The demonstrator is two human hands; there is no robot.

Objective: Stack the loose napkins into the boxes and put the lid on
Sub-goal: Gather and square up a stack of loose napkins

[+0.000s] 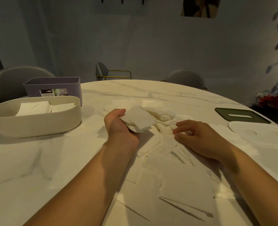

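The left hand is closed around a small stack of napkins, thumb on top and fingers beneath, and holds it just above the desk. The right hand rests low on the loose napkins, fingers curled and thumb close to the forefinger. Whether it has a sheet pinched cannot be told. The two hands are apart, with the scattered pile between them and spreading toward the near edge.

The cream box stands at the left, open, with two rows of folded napkins already inside. The purple box stands directly behind it; its contents are hidden. The green lid, with a slot, and the white lid lie at the right, well apart from both boxes.

Handling properties, as judged:
- The napkins are thin, very light and limp. A single sheet is likely to flop, crease or slide off its neighbour.
- A stack is stiffer than a sheet. Grip it across the flat faces near one edge, with thumb opposed to fingers.
- Lift loose sheets by a corner or edge and square the edges before loading.
- Firm pressure does no harm, but dragging may tear or crumple the paper.
- The lids appear rigid; hold each by the rim.
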